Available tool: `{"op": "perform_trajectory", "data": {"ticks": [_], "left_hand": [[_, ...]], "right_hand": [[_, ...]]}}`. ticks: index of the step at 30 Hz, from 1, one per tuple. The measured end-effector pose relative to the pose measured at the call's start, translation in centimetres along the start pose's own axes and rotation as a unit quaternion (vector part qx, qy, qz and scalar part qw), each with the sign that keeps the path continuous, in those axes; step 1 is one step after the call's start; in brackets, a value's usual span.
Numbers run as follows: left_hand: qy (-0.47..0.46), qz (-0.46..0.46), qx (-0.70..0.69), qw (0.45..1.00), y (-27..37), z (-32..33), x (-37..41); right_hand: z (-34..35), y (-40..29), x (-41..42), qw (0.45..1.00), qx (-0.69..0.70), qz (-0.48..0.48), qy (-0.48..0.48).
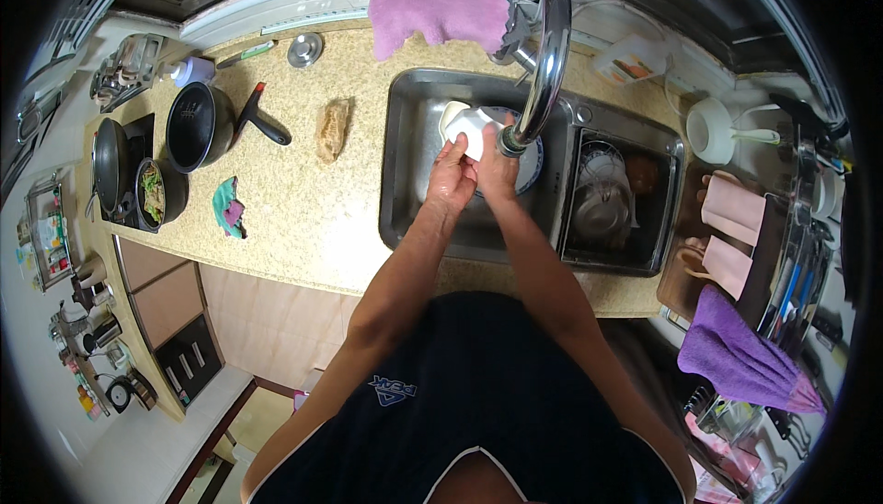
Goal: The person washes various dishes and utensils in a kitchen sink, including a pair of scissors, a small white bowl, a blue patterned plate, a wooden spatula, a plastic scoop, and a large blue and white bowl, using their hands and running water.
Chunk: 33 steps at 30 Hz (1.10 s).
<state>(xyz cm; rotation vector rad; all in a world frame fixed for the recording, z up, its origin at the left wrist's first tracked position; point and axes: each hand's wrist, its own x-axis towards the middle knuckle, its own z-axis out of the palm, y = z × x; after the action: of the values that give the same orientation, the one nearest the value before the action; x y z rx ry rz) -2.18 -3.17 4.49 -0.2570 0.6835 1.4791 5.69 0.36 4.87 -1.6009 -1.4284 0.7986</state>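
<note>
Over the large steel sink basin (414, 214), both hands are on a small white dish (476, 124), seemingly a bowl. My left hand (452, 176) grips its near left side, thumb on top. On its right side lies my right hand (498, 166), fingers partly hidden by the chrome gooseneck faucet (552, 55). The faucet's spout end hangs right beside that hand. A cream-coloured dish (450, 115) shows at the far left of the white one. Beneath the hands sits a larger white plate with a blue patterned rim (531, 169), partly covered.
Right of the basin, a smaller basin holds dishes and a wire rack (600, 159). A brown packet (334, 130), a squeegee-like tool (259, 118), a green-handled knife (247, 53), a cloth (229, 207) and a black pot (196, 128) occupy the left counter. A pink towel (441, 4) hangs behind.
</note>
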Motion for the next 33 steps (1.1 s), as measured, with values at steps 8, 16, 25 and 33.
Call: {"op": "perform_trajectory", "data": {"ticks": [8,16,25,33], "left_hand": [[-0.057,-0.066,0.275,0.957,2.9,2.4,-4.1],[-0.049,0.041,0.359,0.931,0.9,0.0,0.1],[0.016,-0.091,-0.035,0.995,1.1,-0.2,0.4],[0.071,0.02,0.068,0.995,1.5,-0.3,-1.5]], "right_hand": [[-1.9,1.9,7.5,0.823,0.113,0.281,-0.481],[-1.3,0.0,2.1,0.93,-0.025,-0.267,-0.253],[-3.5,-3.5,-1.1,0.943,-0.099,-0.263,-0.178],[-3.3,0.3,-0.3,0.974,-0.066,-0.087,-0.201]]}}
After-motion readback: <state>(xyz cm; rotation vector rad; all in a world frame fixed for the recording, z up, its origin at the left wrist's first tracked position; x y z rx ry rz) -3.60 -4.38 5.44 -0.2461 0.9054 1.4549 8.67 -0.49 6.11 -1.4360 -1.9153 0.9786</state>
